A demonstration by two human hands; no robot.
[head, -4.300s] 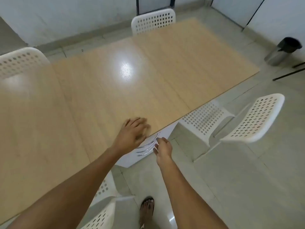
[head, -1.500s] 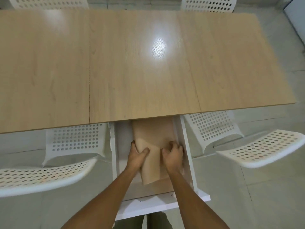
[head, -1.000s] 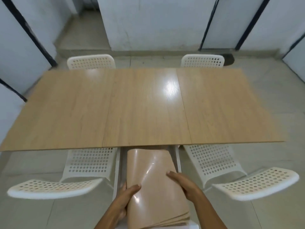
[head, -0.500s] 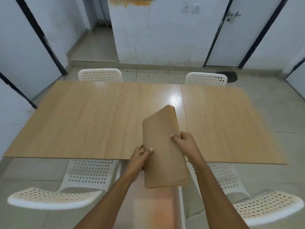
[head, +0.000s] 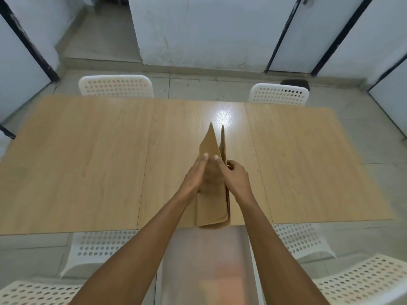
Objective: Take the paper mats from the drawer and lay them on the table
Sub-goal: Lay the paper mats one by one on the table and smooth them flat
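Gripping paper mats (head: 212, 205), two hands

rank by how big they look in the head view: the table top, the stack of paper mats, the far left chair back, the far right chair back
1. table top, by far the largest.
2. stack of paper mats, held on edge between the left hand and right hand; nearer the camera, so it looks larger.
3. far left chair back and far right chair back look about alike; not ranked.

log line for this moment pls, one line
phase: separating mats | left hand: peeling front mat | right hand: holding stack of paper mats on edge above table | laid: none
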